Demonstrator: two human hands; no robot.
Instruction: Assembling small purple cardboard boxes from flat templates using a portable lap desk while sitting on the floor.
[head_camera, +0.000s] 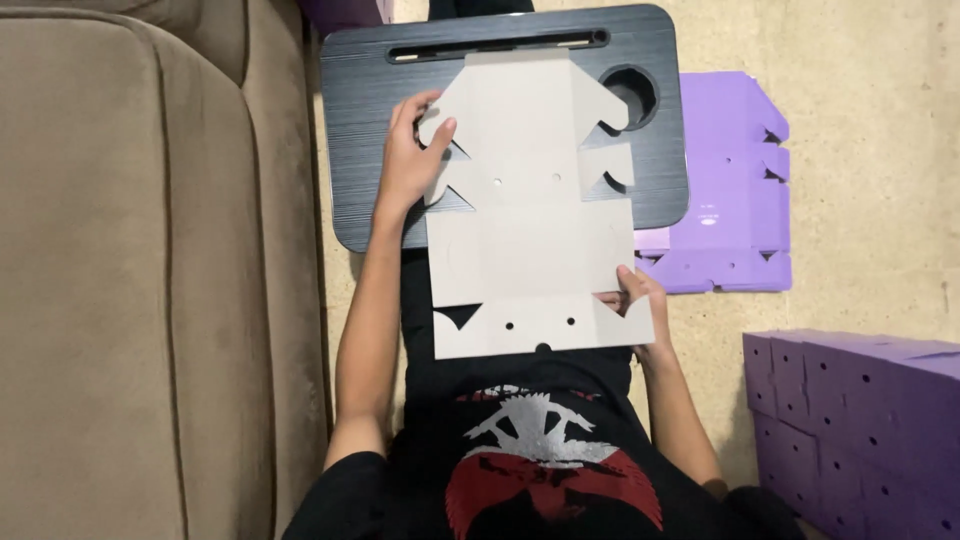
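Sofa cushions (150, 270) in tan fabric fill the left side of the view, running alongside the person's left arm. Next comes the left hand (405, 160), resting on the black lap table (365, 90); its grip is clenched on the upper left flap of a flat grey cardboard box blank (530, 210), thumb on top of the flap and fingers tucked under its edge. That die-cut blank lies unfolded, plain side up, its upper half on the lap table and its lower half hanging past the table's near edge over the person's lap, above a black shirt with a red and white print (550, 470). Small round holes and notched tabs show along its panels. A long slot (495, 45) runs across the table's far edge, and a round cup recess (632, 92) sits in its right corner, partly covered by one of the blank's tabs. Further right, the right hand (638, 305) is grasping the lower right corner of the blank, thumb over the top face. Beyond the table, flat purple box blanks (735, 180) lie on the beige floor (870, 130), and a stack of assembled purple boxes (865, 430) stands at the lower right, well apart from both hands.
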